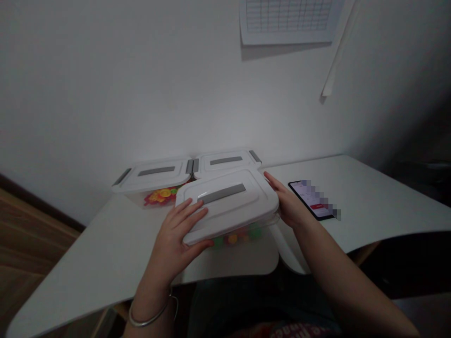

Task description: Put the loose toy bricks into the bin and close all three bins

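A clear plastic storage box (239,238) with colorful pieces inside stands near the table's front edge. Its white lid (229,211), with a grey handle strip, sits over it, slightly tilted. My left hand (181,230) grips the lid's left end, fingers spread across the top and thumb under the front edge. Around the right end of the lid curls my right hand (284,201), its fingertips partly hidden behind the edge. A clear rim shows just below the lid near that hand. Whether the lid is fully seated, I cannot tell.
Two similar lidded boxes stand by the wall: the left box (155,174) with colorful pieces, the right box (225,159) partly covered by the front one. A phone (310,199) lies on the white table (369,197) at right. A printed sheet (287,21) hangs above.
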The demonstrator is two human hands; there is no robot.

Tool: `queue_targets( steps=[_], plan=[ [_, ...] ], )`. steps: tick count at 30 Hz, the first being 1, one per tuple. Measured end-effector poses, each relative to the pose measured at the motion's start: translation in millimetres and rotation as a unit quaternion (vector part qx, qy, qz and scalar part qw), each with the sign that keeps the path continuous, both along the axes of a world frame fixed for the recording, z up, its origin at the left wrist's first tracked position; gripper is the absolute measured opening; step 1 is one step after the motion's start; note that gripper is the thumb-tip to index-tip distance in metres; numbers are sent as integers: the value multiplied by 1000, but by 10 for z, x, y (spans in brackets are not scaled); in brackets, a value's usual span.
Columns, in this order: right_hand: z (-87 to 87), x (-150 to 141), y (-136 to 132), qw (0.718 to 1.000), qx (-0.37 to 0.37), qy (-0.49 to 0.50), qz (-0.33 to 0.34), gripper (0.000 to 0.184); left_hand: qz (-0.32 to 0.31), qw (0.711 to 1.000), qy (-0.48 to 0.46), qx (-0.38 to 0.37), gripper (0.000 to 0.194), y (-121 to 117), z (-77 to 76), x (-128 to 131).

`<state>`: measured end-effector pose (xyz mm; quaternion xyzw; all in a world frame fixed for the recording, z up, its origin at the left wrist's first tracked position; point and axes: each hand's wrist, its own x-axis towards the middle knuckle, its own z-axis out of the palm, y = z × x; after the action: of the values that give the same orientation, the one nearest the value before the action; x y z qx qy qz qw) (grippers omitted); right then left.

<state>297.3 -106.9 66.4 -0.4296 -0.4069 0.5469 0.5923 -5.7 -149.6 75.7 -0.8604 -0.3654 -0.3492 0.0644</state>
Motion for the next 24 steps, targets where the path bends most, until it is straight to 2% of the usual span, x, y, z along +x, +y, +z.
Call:
queue_targets(
  steps=[5,12,18,21,24],
  plan=[
    [-118,70,-32,998,-43,42,-11,65,8,999,-1,-36,55,2,20,-6],
    [-229,102,-1,999,0,33,0,46,-11,996,9,-93,53,35,143,32],
    [-220,88,-12,999,39,-21,4,53,-2,993,-12,-115,37,3,173,92],
    [-211,99,-12,999,27,-42,3,58,31,991,-42,-120,31,-4,131,106],
    [-171,119,5,998,13,-61,5,55,87,985,-92,-116,30,12,93,109]
  ],
)
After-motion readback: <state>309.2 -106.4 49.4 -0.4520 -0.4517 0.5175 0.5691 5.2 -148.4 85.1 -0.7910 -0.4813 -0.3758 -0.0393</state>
